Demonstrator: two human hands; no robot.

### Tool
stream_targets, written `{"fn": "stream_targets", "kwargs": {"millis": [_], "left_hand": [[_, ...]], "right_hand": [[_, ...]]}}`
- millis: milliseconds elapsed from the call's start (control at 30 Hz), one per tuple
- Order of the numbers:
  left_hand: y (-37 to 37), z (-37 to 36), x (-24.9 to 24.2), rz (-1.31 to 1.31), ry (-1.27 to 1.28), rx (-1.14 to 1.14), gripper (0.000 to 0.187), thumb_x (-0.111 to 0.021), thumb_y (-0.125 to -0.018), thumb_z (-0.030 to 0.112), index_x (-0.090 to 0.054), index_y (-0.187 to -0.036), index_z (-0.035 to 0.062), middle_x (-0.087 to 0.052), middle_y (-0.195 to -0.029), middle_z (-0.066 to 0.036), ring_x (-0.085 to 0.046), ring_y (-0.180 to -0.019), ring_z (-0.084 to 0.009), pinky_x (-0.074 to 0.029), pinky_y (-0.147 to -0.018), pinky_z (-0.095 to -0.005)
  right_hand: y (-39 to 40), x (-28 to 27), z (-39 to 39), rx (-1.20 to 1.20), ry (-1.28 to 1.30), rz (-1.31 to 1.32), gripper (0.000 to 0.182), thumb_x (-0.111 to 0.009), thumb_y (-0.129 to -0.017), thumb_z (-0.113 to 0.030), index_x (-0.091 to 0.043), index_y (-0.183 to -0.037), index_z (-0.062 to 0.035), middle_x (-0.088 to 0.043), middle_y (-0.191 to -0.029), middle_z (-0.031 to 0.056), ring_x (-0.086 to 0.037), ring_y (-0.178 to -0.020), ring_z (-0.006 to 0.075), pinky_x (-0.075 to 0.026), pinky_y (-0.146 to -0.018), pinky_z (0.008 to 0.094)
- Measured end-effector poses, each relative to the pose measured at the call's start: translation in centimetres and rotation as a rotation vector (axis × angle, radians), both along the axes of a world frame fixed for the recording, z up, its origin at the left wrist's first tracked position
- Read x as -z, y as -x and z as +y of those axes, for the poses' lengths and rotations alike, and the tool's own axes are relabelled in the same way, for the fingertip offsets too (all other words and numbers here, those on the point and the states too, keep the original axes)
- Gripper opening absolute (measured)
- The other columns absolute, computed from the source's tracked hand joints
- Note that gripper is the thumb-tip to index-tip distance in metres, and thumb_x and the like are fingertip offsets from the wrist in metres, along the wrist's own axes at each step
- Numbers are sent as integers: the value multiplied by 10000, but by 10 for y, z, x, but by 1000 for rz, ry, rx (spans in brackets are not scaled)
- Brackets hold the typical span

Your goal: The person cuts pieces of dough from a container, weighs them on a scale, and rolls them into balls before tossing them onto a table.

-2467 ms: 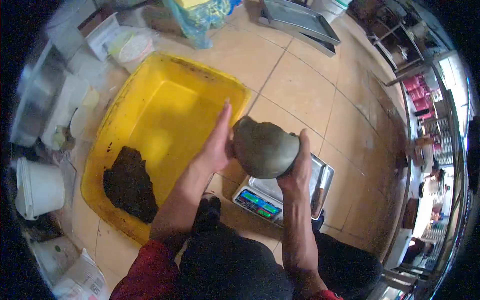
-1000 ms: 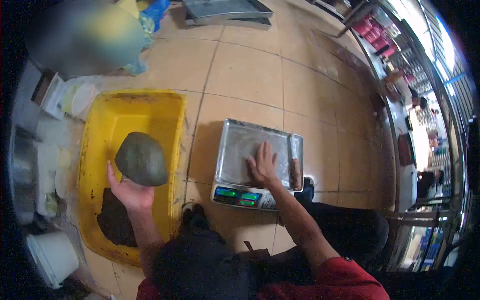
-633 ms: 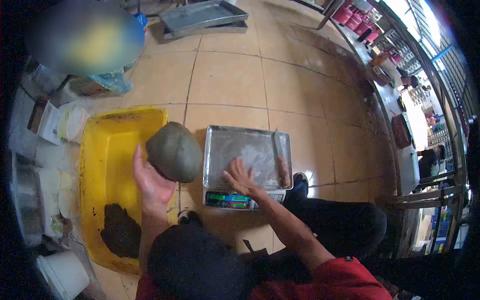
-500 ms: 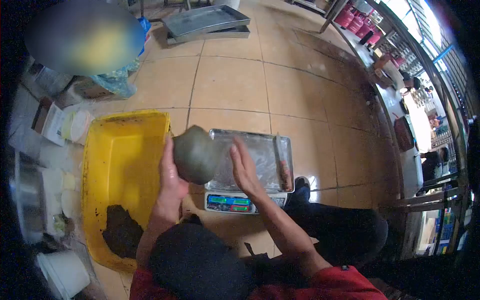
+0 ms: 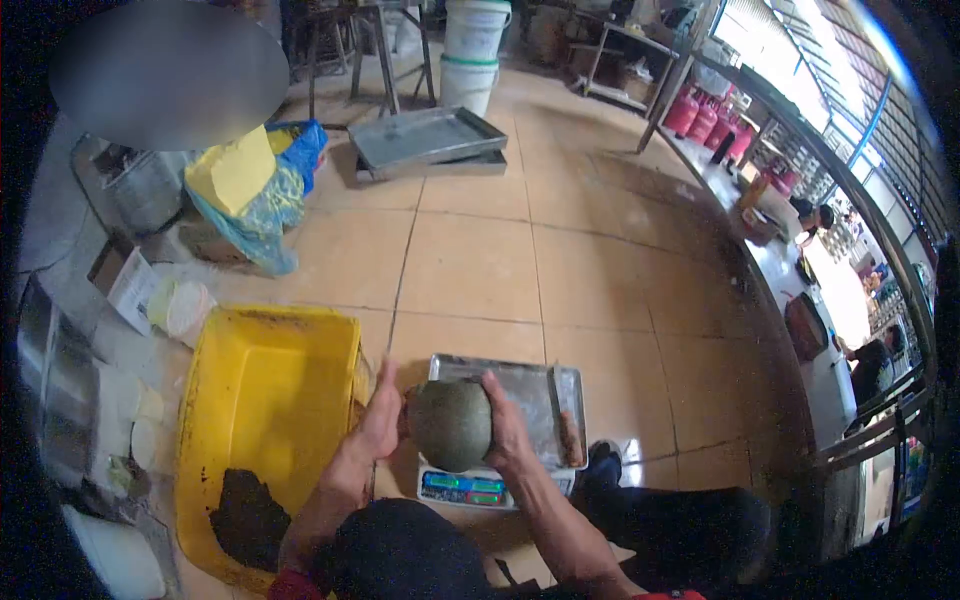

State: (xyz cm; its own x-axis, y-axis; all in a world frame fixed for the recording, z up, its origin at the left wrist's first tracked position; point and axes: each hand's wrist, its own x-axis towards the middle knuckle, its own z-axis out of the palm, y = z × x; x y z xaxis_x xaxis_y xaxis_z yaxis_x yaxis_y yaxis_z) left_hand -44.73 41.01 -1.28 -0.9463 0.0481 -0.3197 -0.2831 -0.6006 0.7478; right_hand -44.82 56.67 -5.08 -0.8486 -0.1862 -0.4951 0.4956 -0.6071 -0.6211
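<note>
Head view shows both of my palms pressed against a rounded grey-green lump (image 5: 452, 424), smooth and dull like damp clay or dough, roughly egg-shaped. My left hand (image 5: 380, 420) cups its left flank with the fingers pointing up and away from me; my right hand (image 5: 508, 430) clamps the opposite flank, thumb over the top edge. The lump sits between the two hands, raised above the near left corner of a shallow metal tray (image 5: 535, 392).

That tray is rectangular, thin, scuffed steel, lying on a digital scale (image 5: 462, 488) whose front panel shows coloured buttons just below my right wrist. A knife (image 5: 566, 425) with a brownish handle lies along the tray's right side, just beyond my right hand.

Left of my left hand is a yellow plastic tub (image 5: 262, 400), rectangular with stained walls, and a dark, crumbly, earth-like mass (image 5: 245, 515) sits in its near corner beside my left forearm. Far ahead of both hands, two flat steel trays (image 5: 425, 138) lie stacked on the glossy tan floor tiles (image 5: 470, 265).
</note>
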Motion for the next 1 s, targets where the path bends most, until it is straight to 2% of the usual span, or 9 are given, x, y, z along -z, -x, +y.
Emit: {"fn": "stream_targets", "kwargs": {"millis": [67, 167, 300, 367, 433, 567, 667, 767, 1000], "left_hand": [[14, -17, 56, 210, 455, 136, 585, -606, -824, 465, -490, -1188, 21, -453, -1248, -107, -420, -1181, -244, -339, -999, -352], [-3, -4, 19, 500, 663, 271, 546, -647, -807, 421, -514, -1164, 31, -521, -1171, -103, -502, -1090, -219, -386, -956, -343], [-12, 7, 4, 57, -10, 69, 390, -629, -830, 373, -578, -1065, 66, -624, -943, -66, -608, -847, -168, -478, -813, -328], [-6, -1, 12, -34, -275, 145, 332, -586, -862, 344, -579, -1066, 83, -615, -997, -70, -588, -921, -156, -467, -818, -322], [-8, -4, 2, -65, -264, 171, 316, -565, -875, 338, -580, -1073, 92, -611, -1017, -68, -577, -958, -150, -458, -830, -316], [-14, -24, -51, 850, 830, -13, 488, -576, -858, 381, -520, -1206, 42, -555, -1148, -105, -534, -1053, -251, -401, -922, -346], [-9, -16, -110, 921, 544, 7, 705, -646, -764, 486, -476, -1257, 12, -482, -1212, -133, -484, -1111, -219, -365, -956, -337], [2, -13, -141, 880, 390, 112, 817, -691, -713, 537, -465, -1266, -19, -453, -1222, -139, -458, -1124, -185, -350, -964, -317], [24, 8, -132, 534, 341, 271, 367, -633, -826, 330, -596, -960, -10, -562, -860, -33, -507, -825, -90, -406, -743, -223]], "right_hand": [[4, -12, 5, 83, -386, 36, 585, -525, -848, -535, -576, -1042, 15, -630, -934, 134, -626, -702, 217, -515, -723, 353], [-7, -55, -4, -150, 119, -19, 544, -584, -832, -491, -577, -1029, 17, -625, -917, 156, -614, -766, 224, -497, -754, 358], [-15, -38, -27, 58, -861, 566, 551, -600, -818, -468, -549, -1050, 29, -605, -960, 164, -574, -916, 247, -450, -845, 354], [-15, -12, -37, 69, -1209, 800, 390, -634, -827, -343, -530, -952, 11, -538, -799, 111, -486, -732, 156, -418, -629, 308], [-21, -51, -41, -104, -1042, 584, 371, -633, -829, -346, -544, -849, 14, -541, -728, 123, -483, -666, 185, -415, -580, 328], [-30, -106, -33, 11, -1029, 1083, 345, -719, -753, -320, -563, -792, -15, -550, -746, 127, -495, -668, 228, -424, -595, 375], [-30, -167, -4, 275, -1226, 1633, 553, -844, -562, -387, -608, -918, -35, -463, -1181, 190, -463, -1101, 272, -407, -890, 408], [5, -189, -3, 159, -704, 1247, 782, -839, -522, -436, -555, -1103, 3, -456, -1205, 213, -477, -1141, 322, -383, -962, 379], [17, -176, 17, -141, -1122, 1313, 410, -727, -716, -331, -566, -885, 5, -541, -891, 78, -508, -780, 175, -411, -675, 299]]}}
